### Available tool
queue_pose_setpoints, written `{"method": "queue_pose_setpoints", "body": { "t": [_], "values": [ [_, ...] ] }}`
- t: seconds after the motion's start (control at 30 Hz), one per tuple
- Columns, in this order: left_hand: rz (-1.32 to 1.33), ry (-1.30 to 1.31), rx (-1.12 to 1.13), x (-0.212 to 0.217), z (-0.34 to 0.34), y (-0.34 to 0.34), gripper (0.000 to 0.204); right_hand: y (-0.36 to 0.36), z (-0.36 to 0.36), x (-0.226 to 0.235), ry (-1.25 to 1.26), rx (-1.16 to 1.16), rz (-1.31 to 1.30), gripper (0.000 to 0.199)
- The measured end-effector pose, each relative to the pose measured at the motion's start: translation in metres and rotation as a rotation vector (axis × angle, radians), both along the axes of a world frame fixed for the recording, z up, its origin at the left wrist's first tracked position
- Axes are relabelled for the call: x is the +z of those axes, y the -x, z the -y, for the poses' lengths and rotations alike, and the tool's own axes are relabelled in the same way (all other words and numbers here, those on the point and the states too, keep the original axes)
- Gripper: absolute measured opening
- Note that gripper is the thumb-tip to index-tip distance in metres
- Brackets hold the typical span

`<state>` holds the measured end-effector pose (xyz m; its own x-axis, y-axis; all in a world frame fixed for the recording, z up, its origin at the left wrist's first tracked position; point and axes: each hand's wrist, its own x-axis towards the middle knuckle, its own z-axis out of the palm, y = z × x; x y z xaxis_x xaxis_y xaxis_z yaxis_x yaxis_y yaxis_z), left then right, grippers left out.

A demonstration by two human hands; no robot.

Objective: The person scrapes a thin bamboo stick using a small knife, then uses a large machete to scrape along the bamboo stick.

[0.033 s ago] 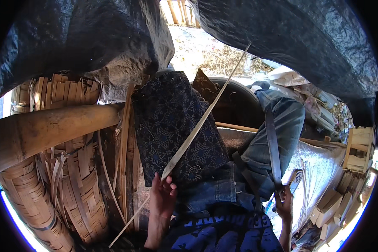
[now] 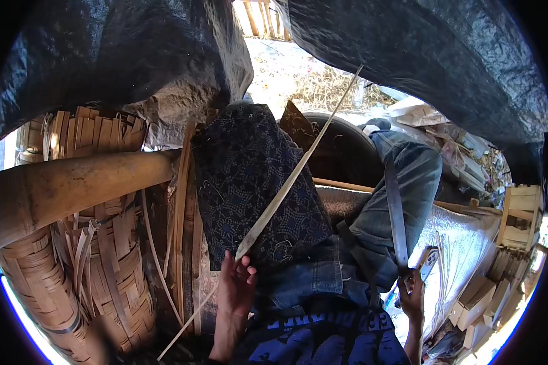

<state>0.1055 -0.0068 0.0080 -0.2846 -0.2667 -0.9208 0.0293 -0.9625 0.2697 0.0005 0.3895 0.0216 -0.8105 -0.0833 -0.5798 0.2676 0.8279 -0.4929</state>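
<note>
Left hand (image 2: 236, 286) raised, fingers loosely curled, beside the denim-clad knee (image 2: 408, 176); right hand (image 2: 411, 296) clenched tight lower down, forearm dropping away

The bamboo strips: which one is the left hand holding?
The long pale strip across the dark patterned cloth, in the left hand. The other strips hang loose beside the woven basket.

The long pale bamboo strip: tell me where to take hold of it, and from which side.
Hold the long pale bamboo strip on its flat lower stretch just above the left hand, coming from its left; the strip slants up to the right, far end out of reach.
</note>
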Motion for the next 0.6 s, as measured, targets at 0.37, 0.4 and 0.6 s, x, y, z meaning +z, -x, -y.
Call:
{"method": "queue_pose_setpoints", "body": {
  "t": [0.37,0.4,0.6],
  "values": [
    [0.015,0.047,0.090,-0.002,-0.010,0.011,0.027,0.065,0.113,0.030,0.158,0.177,-0.574,0.009],
    [0.000,0.067,0.101,-0.002,-0.011,0.009,0.027,0.070,0.143,0.026,0.302,0.239,-0.571,0.009],
    [-0.054,0.109,0.082,-0.014,-0.012,-0.002,0.028,0.094,0.291,-0.044,0.832,0.066,0.254,0.030]
  ]
}}
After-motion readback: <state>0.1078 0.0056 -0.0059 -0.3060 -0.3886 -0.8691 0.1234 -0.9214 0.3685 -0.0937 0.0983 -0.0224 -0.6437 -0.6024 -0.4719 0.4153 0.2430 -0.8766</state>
